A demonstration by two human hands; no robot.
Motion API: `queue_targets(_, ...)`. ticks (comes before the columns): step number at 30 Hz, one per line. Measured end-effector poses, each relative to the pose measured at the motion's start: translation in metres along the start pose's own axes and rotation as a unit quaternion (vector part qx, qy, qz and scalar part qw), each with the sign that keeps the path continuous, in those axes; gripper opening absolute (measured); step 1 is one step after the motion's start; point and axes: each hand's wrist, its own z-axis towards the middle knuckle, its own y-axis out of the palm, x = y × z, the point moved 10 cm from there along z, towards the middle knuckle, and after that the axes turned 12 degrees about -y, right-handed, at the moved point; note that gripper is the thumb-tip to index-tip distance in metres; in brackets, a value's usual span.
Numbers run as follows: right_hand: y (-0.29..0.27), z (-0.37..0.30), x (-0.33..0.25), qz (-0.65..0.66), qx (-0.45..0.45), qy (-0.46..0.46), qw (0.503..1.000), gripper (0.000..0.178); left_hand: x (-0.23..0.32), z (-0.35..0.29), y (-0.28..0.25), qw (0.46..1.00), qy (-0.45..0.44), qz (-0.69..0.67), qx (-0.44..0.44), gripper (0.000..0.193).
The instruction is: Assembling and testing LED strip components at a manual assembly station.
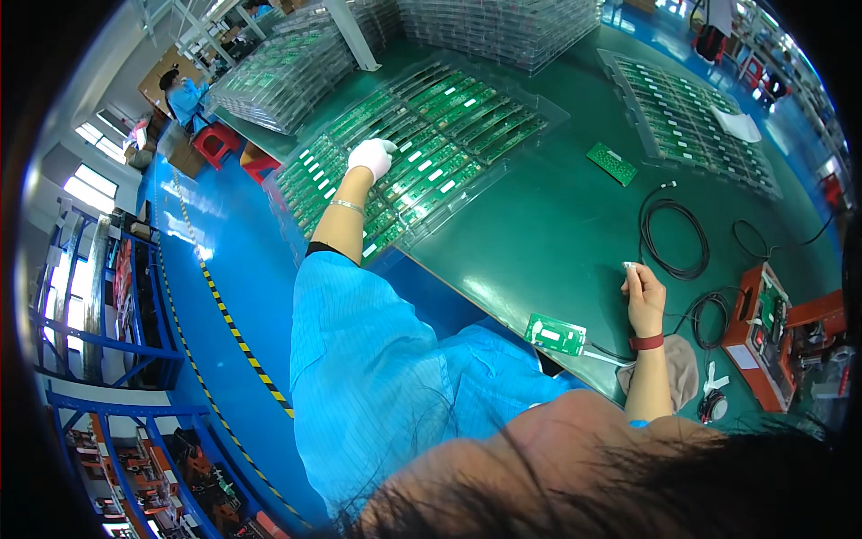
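Observation:
My left hand (372,159), in a white glove, reaches over a clear plastic tray (558,119) filled with rows of green circuit boards (429,165). Its fingers are curled down at the boards, and their tips are hidden. Over the green table on the right, my bare right hand (645,301) pinches a small white cable plug (628,265). A black cable appears to run from there to a coil (687,260). Nearer me, a single green board (555,334) with white outlines lies at the table's edge, with leads on its right side.
Another loose board (612,164) lies beyond the coil. A second tray of boards (691,117) bears a white sheet (736,125). Stacked trays (287,76) stand at the back. An orange-red fixture (759,341) sits at right. Far left, a person in blue (187,101) sits.

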Motion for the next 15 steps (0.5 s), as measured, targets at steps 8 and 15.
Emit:
queue_targets(8, -0.013, 0.003, 0.014, -0.019, 0.02, 0.008, 1.0, 0.015, 0.04, 0.043, -0.021, 0.995, 0.004, -0.068, 0.068, 0.027)
queue_targets(15, -0.006, 0.007, 0.005, -0.001, 0.011, -0.006, 1.0, 0.015, 0.022, 0.053, -0.002, 0.993, -0.084, 0.078, 0.016, 0.024)
